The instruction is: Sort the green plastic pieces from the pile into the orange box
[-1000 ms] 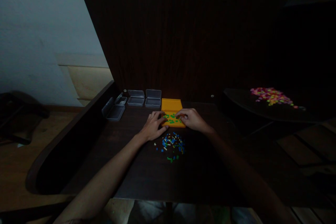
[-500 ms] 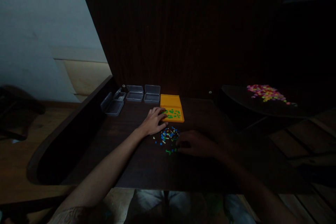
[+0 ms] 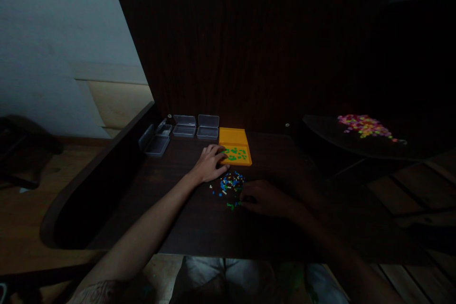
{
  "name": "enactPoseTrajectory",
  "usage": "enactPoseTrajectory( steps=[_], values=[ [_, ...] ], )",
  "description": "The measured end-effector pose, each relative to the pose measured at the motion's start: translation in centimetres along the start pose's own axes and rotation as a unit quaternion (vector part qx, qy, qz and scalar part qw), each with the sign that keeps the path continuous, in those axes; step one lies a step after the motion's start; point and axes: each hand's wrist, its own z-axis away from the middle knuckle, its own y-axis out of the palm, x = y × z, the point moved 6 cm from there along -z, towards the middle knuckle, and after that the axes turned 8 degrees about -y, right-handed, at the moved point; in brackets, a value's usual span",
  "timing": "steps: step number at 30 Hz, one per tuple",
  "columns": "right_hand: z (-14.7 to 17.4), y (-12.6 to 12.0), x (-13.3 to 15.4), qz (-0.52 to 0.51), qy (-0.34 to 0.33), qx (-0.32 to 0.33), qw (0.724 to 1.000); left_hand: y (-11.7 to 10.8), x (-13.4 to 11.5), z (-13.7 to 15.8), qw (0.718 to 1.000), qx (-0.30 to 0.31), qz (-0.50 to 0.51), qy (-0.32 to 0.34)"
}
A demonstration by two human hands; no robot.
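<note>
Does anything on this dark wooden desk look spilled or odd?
Perhaps the tiny blue, pale and green pieces: they lie loose on the desk, some apart from the pile, outside the open yellow rectangular plastic box.

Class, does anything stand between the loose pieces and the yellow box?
Partly: at the left, the thumb of the left hand lies between the loose pieces and the yellow box. Right of it, nothing visible does.

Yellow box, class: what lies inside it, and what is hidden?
Small green pieces lie in the open yellow box. The left hand covers part of its left side; whatever lies beneath cannot be seen.
</note>
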Motion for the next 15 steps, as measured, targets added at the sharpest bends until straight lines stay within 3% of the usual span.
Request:
enactPoseTrajectory(
  steps=[4,8,15],
  values=[
    [-0.2,-0.5,-0.1,-0.021,-0.018,-0.003,1.0,0.2,0.0,0.1,1.0,0.005,-0.005,0.007],
    [-0.4,-2.6,-1.3,-0.038,-0.039,-0.061,0.997,0.5,0.0,0.1,0.999,0.01,-0.014,0.027],
    [-2.7,-6.1,-6.9,-0.041,0.023,-0.182,0.982,0.5,0.1,0.2,0.999,0.0,0.004,0.04]
  ],
)
